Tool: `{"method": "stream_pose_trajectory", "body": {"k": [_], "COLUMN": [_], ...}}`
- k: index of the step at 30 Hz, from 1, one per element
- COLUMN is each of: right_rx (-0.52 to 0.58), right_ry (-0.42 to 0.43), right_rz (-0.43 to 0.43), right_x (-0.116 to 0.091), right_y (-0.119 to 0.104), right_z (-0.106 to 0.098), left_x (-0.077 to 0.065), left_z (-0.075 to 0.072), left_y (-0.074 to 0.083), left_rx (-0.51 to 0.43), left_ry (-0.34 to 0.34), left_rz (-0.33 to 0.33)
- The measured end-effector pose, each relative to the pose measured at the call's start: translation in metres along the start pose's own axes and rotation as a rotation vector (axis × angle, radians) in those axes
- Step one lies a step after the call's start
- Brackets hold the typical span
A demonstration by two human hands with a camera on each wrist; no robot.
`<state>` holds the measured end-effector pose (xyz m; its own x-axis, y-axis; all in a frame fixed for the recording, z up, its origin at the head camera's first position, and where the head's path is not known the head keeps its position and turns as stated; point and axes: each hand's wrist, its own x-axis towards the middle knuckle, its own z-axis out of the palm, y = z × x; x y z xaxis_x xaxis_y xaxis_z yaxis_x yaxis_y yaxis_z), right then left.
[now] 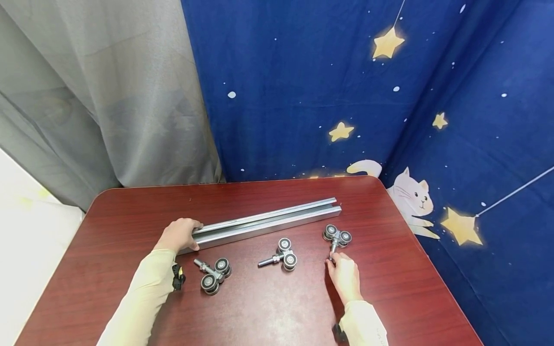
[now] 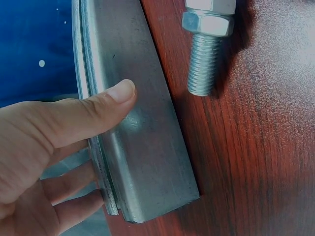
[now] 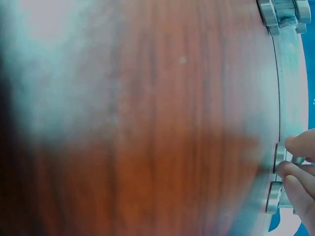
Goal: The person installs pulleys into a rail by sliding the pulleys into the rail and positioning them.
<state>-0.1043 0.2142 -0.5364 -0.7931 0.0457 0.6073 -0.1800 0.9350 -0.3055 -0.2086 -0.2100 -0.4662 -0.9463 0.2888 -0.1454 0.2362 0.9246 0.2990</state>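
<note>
A silver metal track rail (image 1: 268,224) with a slot along its top lies slantwise across the table. My left hand (image 1: 176,235) grips its left end; in the left wrist view the thumb (image 2: 106,105) presses the near side wall and the fingers go round the far side. At the right, my right hand (image 1: 345,278) pinches the threaded bolt of a roller trolley (image 1: 337,235), whose wheels point away from me. Two more trolleys lie in front of the rail: a middle one (image 1: 289,261) and a left one (image 1: 212,283), its bolt (image 2: 203,64) close to the rail.
The reddish-brown wooden table (image 1: 268,317) has rounded back corners. Behind it hang a grey curtain (image 1: 138,96) and a blue curtain (image 1: 294,96) with stars and a cat. A pale surface (image 1: 30,250) shows beyond the left edge.
</note>
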Motion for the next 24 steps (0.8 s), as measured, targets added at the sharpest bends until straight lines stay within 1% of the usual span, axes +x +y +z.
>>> {"method": "stream_pose_trajectory", "body": {"k": [5, 8, 12, 19, 24], "right_rx": [-0.008, -0.019, -0.029, -0.011, -0.004], "right_ry": [-0.007, -0.011, 0.005, 0.059, 0.072], "right_rz": [0.018, 0.009, 0.000, 0.002, 0.007], "right_x": [0.001, 0.001, 0.004, 0.017, 0.026], "right_y": [-0.001, -0.001, 0.001, 0.003, 0.005], "right_z": [-0.005, -0.009, -0.013, -0.022, -0.026], "left_x": [0.000, 0.000, -0.001, -0.001, -0.001], "left_z": [0.000, 0.000, 0.000, 0.000, 0.001], "left_y": [0.000, 0.000, 0.000, 0.000, 0.000], "left_rx": [0.000, 0.000, -0.004, -0.002, -0.003], "left_ry": [-0.004, -0.008, -0.010, -0.004, -0.006], "left_rz": [-0.003, -0.006, -0.010, -0.009, -0.014]}}
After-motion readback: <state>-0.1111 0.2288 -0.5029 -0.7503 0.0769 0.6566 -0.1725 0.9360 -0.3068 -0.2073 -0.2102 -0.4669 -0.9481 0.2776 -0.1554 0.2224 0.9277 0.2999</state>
